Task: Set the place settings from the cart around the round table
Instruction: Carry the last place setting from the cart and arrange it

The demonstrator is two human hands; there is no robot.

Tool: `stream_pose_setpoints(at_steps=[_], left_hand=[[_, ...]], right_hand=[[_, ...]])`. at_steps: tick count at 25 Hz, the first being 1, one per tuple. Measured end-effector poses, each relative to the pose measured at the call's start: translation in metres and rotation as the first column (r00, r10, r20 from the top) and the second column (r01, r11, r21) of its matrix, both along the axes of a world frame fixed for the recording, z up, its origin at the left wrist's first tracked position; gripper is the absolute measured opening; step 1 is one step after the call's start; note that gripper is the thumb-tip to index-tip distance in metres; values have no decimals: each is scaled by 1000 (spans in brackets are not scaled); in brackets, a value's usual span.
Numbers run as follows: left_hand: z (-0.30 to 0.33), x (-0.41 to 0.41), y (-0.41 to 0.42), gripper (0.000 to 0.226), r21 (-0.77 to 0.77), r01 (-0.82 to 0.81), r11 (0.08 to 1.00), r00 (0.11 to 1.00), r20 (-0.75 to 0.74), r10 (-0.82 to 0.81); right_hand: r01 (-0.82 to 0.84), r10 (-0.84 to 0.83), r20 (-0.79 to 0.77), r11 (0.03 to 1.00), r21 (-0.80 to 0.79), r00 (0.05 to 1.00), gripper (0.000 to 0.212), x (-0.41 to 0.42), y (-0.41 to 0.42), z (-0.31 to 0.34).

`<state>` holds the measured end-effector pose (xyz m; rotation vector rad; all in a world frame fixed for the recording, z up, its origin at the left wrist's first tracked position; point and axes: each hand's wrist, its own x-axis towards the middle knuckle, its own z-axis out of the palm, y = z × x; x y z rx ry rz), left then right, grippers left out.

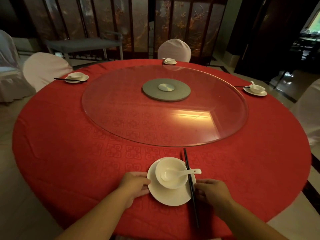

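A white plate (168,196) lies on the red round table (69,153) near its front edge. On the plate stands a white bowl (173,183) with a white spoon (180,173) in it. Black chopsticks (190,184) lie across the plate's right side. My left hand (135,186) holds the plate's left rim with fingers and thumb. On the other side, my right hand (212,191) holds the right rim beside the chopsticks. Three other settings sit around the table: at the left (76,77), at the far side (169,61) and at the right (255,89).
A glass turntable (121,110) with a grey hub (166,90) fills the table's middle. White-covered chairs stand at the far left (43,68) and far side (174,49). A grey cart (83,45) stands behind the table before a dark folding screen.
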<state>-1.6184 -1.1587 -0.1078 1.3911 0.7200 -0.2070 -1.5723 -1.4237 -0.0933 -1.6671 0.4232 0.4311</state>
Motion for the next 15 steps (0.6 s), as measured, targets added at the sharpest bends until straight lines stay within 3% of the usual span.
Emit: stream_pose_setpoints(at_steps=[15], left_hand=[[-4,-11,10,28,-10,-25,1000,999,23,25]], right_hand=[[-43,43,-9,998,-41,999,5,1,9,0]])
